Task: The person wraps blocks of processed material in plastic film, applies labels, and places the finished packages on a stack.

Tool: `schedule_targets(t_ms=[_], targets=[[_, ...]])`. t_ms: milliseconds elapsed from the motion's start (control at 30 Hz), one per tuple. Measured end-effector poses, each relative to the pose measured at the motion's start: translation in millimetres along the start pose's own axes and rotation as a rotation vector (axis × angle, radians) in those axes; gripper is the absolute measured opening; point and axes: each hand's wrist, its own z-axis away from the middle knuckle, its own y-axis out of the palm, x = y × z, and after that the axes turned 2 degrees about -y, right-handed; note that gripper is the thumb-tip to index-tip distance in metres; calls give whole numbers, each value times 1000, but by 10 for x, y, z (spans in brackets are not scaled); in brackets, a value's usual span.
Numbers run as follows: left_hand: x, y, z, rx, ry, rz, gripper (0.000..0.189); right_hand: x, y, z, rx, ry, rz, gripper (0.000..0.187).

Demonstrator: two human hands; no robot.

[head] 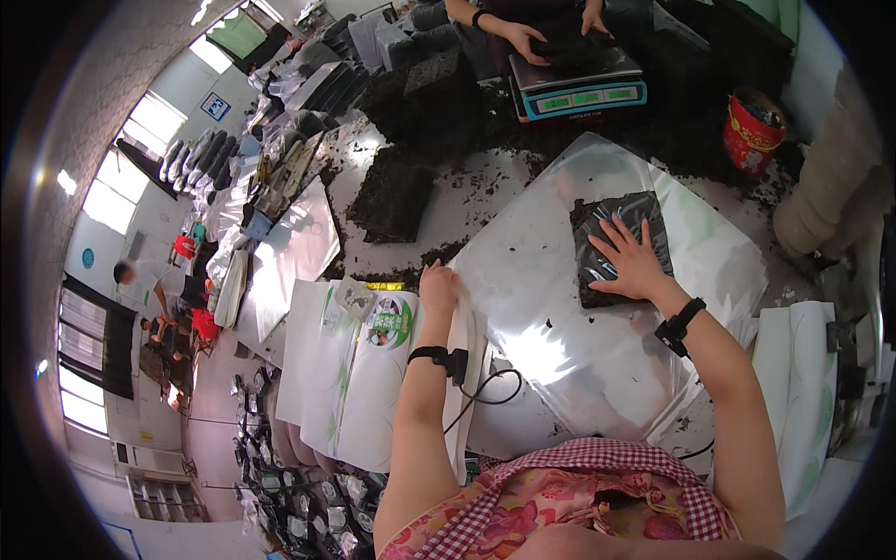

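My right hand (pixel 632 260) lies flat, fingers spread, on a square stack of dark dried seaweed sheets (pixel 586 234) with shiny clear film on it. The stack sits on a wide pile of clear plastic sheets (pixel 518 280) set cornerwise before me. At the left corner of that pile is my left hand (pixel 439 285), its fingers partly curled by the film's edge; whether it pinches the film is hidden. Below and left of it lie white printed packaging sheets (pixel 315 350) bearing a green round design, with a small clear packet (pixel 354 297) on them.
Another dark seaweed stack (pixel 392 199) stands further left, among crumbs. Across the table a person's hands (pixel 525 42) hold dark material over a digital scale (pixel 584 101). A red bucket (pixel 752 133) stands right, near a pale wrapped column (pixel 826 175). A cable (pixel 493 400) hangs at my left wrist.
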Motion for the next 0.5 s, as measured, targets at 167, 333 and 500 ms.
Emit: schedule_targets(t_ms=[167, 333, 500], targets=[[-1297, -575, -291, 64, -186, 557, 20, -57, -14, 69, 11, 9, -21, 83], [-2003, -73, -304, -219, 350, 340, 36, -70, -23, 50, 37, -10, -34, 94], [-1819, -422, -382, 600, -432, 847, 67, -95, -2, 59, 42, -4, -26, 95]])
